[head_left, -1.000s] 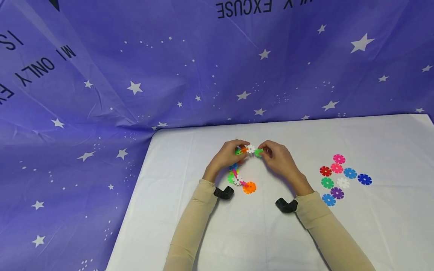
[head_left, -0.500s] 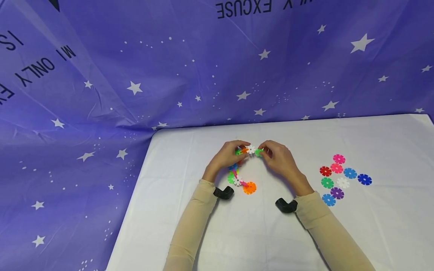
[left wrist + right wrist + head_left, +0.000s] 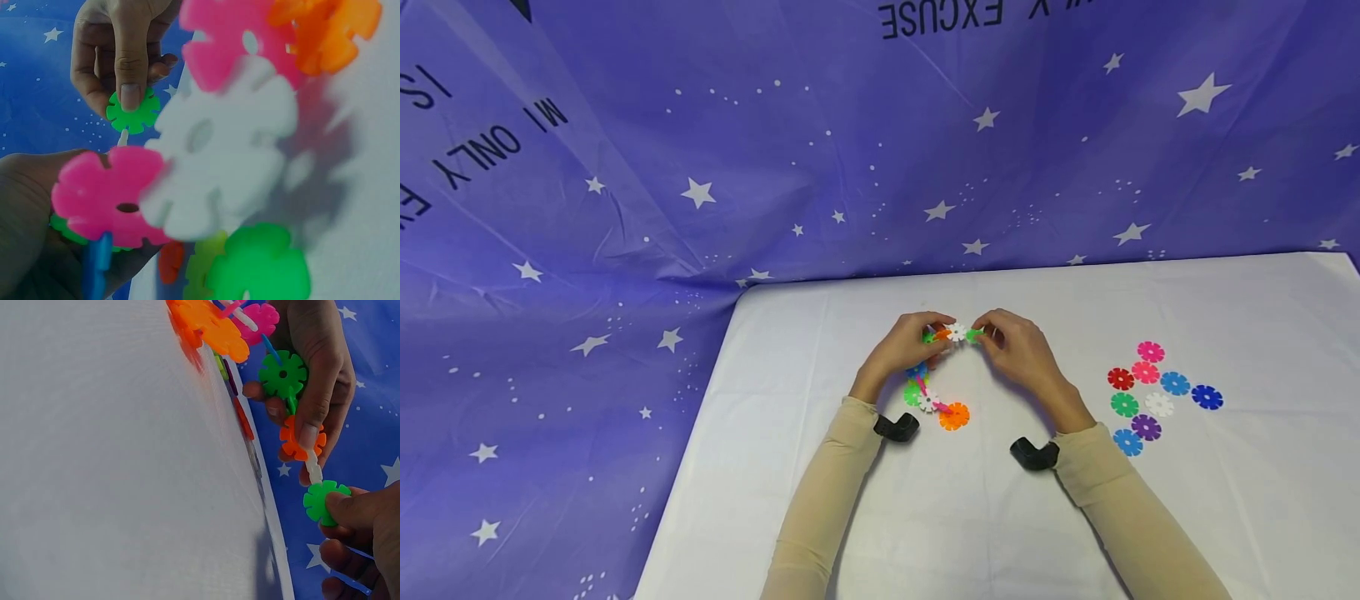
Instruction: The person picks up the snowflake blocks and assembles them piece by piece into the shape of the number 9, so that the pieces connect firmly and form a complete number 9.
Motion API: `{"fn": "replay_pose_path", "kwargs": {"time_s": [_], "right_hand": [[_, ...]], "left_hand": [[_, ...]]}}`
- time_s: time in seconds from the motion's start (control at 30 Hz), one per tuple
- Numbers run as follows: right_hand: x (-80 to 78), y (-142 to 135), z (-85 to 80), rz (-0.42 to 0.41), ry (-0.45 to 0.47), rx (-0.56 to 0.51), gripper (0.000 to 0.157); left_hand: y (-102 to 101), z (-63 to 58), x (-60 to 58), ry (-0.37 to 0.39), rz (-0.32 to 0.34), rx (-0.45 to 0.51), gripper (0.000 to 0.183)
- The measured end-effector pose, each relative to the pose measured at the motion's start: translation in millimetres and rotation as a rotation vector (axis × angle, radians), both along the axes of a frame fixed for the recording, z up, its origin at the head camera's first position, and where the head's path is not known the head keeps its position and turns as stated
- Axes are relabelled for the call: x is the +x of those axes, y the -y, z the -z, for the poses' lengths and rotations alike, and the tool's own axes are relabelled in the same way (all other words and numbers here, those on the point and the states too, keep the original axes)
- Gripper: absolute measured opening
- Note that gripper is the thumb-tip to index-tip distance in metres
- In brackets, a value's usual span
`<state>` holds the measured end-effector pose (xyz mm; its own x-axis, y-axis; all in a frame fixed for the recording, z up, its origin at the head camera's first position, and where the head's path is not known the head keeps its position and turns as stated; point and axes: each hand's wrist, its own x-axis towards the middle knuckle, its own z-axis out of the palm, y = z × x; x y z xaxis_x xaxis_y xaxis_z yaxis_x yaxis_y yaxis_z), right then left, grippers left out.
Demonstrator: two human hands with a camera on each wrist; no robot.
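Note:
A curved chain of slotted plastic snowflake discs hangs from the left hand [image 3: 904, 343]. In the right wrist view the left thumb and fingers pinch its orange disc [image 3: 290, 440]. A white disc [image 3: 956, 332] stands edge-on beyond that, between the two hands. The right hand [image 3: 1017, 350] pinches a bright green disc [image 3: 314, 505] between thumb and finger, set against the white disc's edge; how deep the slots engage cannot be told. The chain's lower part shows a pink disc [image 3: 94, 194], another white disc [image 3: 219, 137] and a large orange end disc [image 3: 955, 417]. Left fingers hide some discs.
Several loose discs lie flat to the right on the white tabletop [image 3: 962, 525], among them a red disc [image 3: 1121, 378], a purple disc [image 3: 1146, 427] and a dark blue disc [image 3: 1207, 397]. A purple star-printed cloth [image 3: 850, 167] hangs behind the table and at its left.
Both hands keep their places and grips. The green disc in the right fingers has tilted slightly and looks narrower; the chain's orange end has shifted a little to the right.

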<state>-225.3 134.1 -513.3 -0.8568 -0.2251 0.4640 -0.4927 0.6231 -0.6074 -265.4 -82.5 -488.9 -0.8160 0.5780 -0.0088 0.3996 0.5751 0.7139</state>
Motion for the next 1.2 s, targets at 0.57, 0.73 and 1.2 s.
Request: {"fn": "replay_pose_path", "kwargs": {"time_s": [0.57,0.73,1.2], "right_hand": [[1.9,4.2,-2.5,0.019,-0.031,-0.099,0.013],[0.8,2.1,0.6,0.014,0.021,-0.184,0.012],[-0.1,-0.4,2.1,-0.005,0.38,-0.307,0.023]], "left_hand": [[-16.2,1.6,7.7,-0.152,-0.053,-0.003,0.036],[-16.6,0.9,9.5,-0.115,-0.105,0.033,0.037],[-3.1,2.8,0.1,-0.075,-0.008,0.054,0.041]]}}
